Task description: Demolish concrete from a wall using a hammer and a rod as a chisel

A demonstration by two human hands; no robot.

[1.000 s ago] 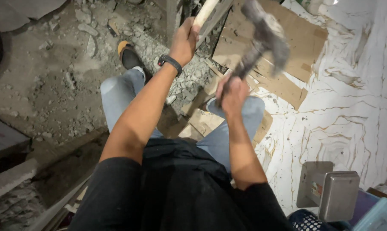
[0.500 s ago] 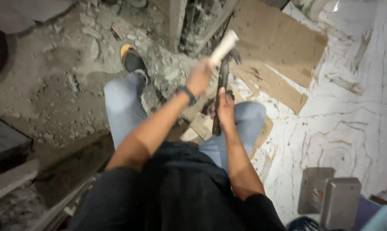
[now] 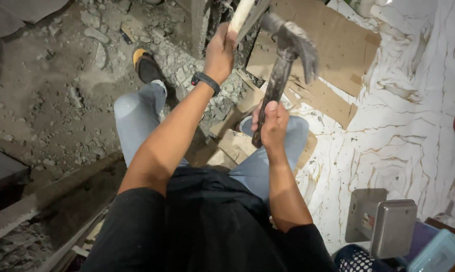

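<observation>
Hammer [image 3: 280, 75]: we see its dark handle run from near and lower left up to far and upper right, a long axis close to upright and slightly tilted; the blurred metal head points right at the top, over the cardboard.
Right hand [image 3: 272, 126]: we find it clenched around the lower end of the hammer handle, above the right knee.
Left hand [image 3: 220, 53]: we see it gripping a pale wooden stick [image 3: 239, 16] that runs far and slightly right, out of the top edge.
Wristwatch [image 3: 205, 80]: dark band on the left wrist.
Floor, left [image 3: 51, 106]: grey rubble and dust; a foot in a dark sandal [image 3: 148, 65] stands on it.
Cardboard [image 3: 333, 50]: flat brown sheets on the far right, beside white marbled tile [image 3: 408, 131].
Containers: a dark mesh basket [image 3: 356, 259] and a pale blue lidded box [image 3: 434, 254] sit near right; we cannot tell their contents.
</observation>
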